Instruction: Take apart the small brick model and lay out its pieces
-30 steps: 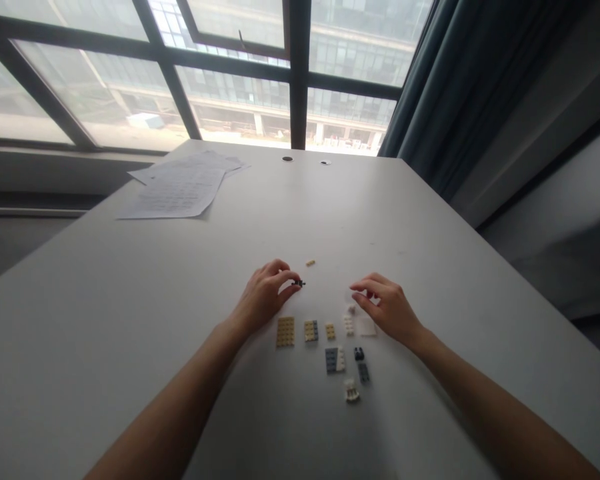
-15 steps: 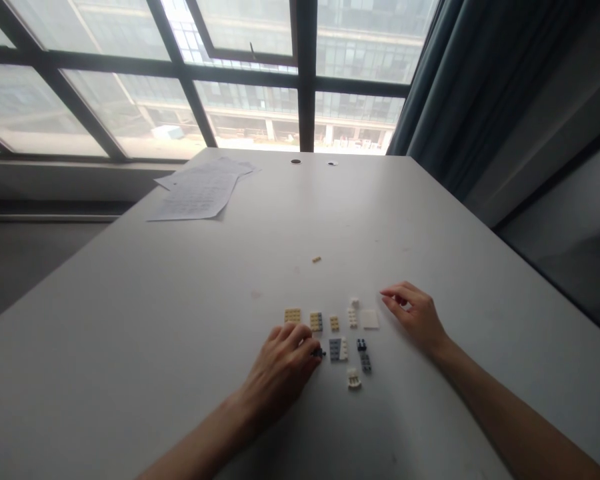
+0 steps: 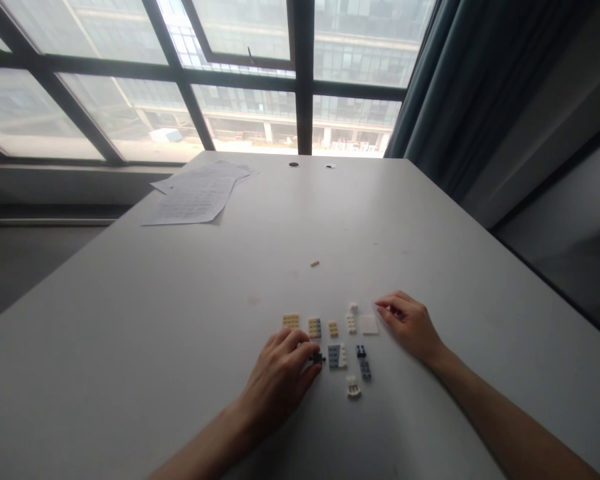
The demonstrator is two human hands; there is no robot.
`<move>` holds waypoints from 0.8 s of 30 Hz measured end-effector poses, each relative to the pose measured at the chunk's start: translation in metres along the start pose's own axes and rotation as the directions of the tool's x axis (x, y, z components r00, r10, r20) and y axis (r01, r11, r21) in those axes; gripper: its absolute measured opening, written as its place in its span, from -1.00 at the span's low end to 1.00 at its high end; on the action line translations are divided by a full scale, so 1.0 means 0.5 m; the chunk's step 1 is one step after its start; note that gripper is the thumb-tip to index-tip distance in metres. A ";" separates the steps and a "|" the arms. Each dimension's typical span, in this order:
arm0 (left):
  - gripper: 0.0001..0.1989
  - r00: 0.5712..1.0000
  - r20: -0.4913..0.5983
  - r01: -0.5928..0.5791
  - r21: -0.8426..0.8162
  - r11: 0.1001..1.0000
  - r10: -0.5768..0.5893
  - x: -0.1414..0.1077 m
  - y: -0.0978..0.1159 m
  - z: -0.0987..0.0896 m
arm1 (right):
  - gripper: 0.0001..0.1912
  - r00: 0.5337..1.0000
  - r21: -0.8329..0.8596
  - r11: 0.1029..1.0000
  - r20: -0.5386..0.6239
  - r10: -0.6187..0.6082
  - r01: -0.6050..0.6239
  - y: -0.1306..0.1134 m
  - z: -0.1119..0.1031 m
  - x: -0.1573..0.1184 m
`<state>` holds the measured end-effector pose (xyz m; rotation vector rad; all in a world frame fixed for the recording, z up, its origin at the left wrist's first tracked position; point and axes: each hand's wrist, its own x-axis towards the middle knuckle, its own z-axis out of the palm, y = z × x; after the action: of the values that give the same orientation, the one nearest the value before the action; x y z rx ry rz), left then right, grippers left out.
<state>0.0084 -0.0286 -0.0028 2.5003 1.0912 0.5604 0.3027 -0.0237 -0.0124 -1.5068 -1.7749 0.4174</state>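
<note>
My left hand (image 3: 283, 363) has its thumb and index finger closed around a small dark toy brick piece (image 3: 317, 358) at the table surface. To the right of it sit a grey plate (image 3: 333, 357) and a white wedge-like piece (image 3: 343, 356), side by side. Tan studded plates (image 3: 291, 321) lie just beyond the fingers, partly hidden. My right hand (image 3: 405, 320) rests beside a flat white tile (image 3: 369, 325), its fingertips drawn together with nothing visible in them. Between the hands are dark bricks (image 3: 364, 363) and a white curved piece (image 3: 353, 388).
A lone tan strip (image 3: 315, 263) lies farther out on the white table (image 3: 205, 280). Printed papers (image 3: 195, 193) are spread at the far left. Two round holes (image 3: 293, 165) show near the back edge. Behind are windows and a dark curtain (image 3: 445, 100).
My left thumb and fingers have shifted, showing more of the dark piece. The fingertips of my right hand have drawn closer together. The camera view has tilted slightly upward.
</note>
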 end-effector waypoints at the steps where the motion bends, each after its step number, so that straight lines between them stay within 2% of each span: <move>1: -0.81 1.000 -0.018 -0.014 0.009 1.000 0.014 0.002 -0.002 -0.003 | -0.87 1.000 0.001 1.000 0.003 0.002 -0.002 0.000 0.000 0.000; 5: -0.81 0.991 -0.111 -0.067 0.082 0.994 0.076 0.053 -0.028 -0.038 | -0.87 1.000 0.002 1.000 0.008 0.011 -0.011 0.000 0.003 0.000; 7: -0.80 0.985 -0.164 -0.028 0.119 0.993 0.047 0.104 -0.054 -0.059 | -0.87 1.000 -0.001 1.000 0.010 0.015 -0.015 -0.001 0.005 0.001; 9: -0.75 0.983 -0.183 0.058 0.137 0.989 -0.033 0.166 -0.085 -0.070 | -0.86 1.000 -0.003 1.000 0.014 0.015 -0.015 -0.002 0.006 0.001; 12: -0.72 0.976 -0.152 0.185 0.211 0.960 -0.154 0.251 -0.125 -0.061 | -0.86 1.000 -0.002 1.000 0.010 0.012 -0.012 -0.002 0.006 0.002; 15: -0.77 0.975 -0.143 0.197 0.234 0.952 -0.167 0.303 -0.146 -0.034 | -0.86 1.000 0.003 1.000 -0.008 0.023 -0.023 0.000 0.006 0.001; 19: -0.77 0.972 -0.150 0.213 0.243 0.947 -0.180 0.309 -0.145 -0.012 | -0.86 0.999 0.016 0.999 -0.023 0.034 -0.034 -0.001 0.005 0.001; 24: -0.71 0.975 -0.127 0.205 0.230 0.951 -0.180 0.276 -0.142 -0.023 | -0.87 0.999 0.030 0.999 0.004 0.041 -0.041 -0.006 0.003 0.003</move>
<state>0.0458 0.1224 0.0033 2.5481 1.5077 0.5343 0.2992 -0.0229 -0.0110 -1.5243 -1.7350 0.4655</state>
